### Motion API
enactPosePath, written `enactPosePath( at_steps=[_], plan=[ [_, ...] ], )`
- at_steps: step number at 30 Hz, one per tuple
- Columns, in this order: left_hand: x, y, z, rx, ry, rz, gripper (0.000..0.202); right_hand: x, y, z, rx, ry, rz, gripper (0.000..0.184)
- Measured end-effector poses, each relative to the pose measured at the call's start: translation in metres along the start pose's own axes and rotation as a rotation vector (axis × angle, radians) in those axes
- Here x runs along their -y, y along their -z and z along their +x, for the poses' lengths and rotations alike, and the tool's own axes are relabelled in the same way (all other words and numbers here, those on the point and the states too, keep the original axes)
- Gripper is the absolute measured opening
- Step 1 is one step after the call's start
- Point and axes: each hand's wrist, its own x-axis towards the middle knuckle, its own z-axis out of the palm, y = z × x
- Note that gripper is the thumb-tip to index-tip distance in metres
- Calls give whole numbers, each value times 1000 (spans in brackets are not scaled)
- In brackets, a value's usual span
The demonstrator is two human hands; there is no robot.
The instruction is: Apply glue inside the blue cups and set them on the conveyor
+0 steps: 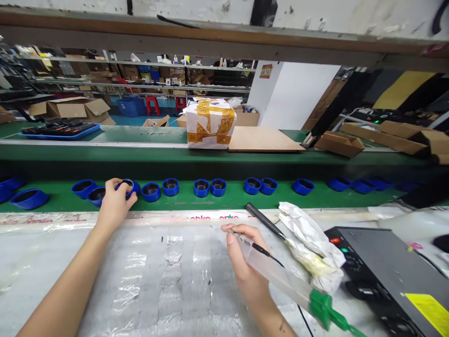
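Note:
My left hand [117, 201] reaches onto the green strip, its fingers closed round a blue ring-shaped cup [134, 186] with a dark inside. Another blue cup [95, 196] sits close by its wrist side. Several more like them stand in a row to both sides. Above the plastic-covered bench, my right hand [247, 262] is wrapped round a clear dispensing syringe [280, 276]. The syringe has a green cap [321, 306] with a green tube at its rear, and its front end points up and left.
Right of my right hand lie a black-handled tool [264, 220] and crumpled white paper [312, 238]. A grey control box [393, 276] with lit indicators stands at the right. Behind the cups, a raised green ledge holds a taped carton [211, 124], a flat board [263, 139] and a blue tray [61, 131].

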Motion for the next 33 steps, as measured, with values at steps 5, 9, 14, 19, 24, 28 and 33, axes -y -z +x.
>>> enactPosePath(
  at_steps=[5,9,14,19,24,28,33],
  plan=[
    [-54,24,-16,-157,-303,-317,10,5,0,0,-5,-4,36,6],
    [-109,21,-49,214,-561,-523,28,6,2,-1,-26,13,68,7],
    [-141,1,-83,569,-463,-795,57,5,2,1,-21,-5,144,6],
    [-145,-6,-89,615,-336,-935,74,6,-3,6,-9,32,168,7],
    [-150,-6,-95,563,-448,-841,59,7,-8,8,4,9,183,6],
    [-150,-10,-98,526,-503,-822,58,3,-11,9,9,20,214,6],
    [-147,-11,-99,544,-549,-815,62,0,-11,9,6,46,223,8]
  ],
)
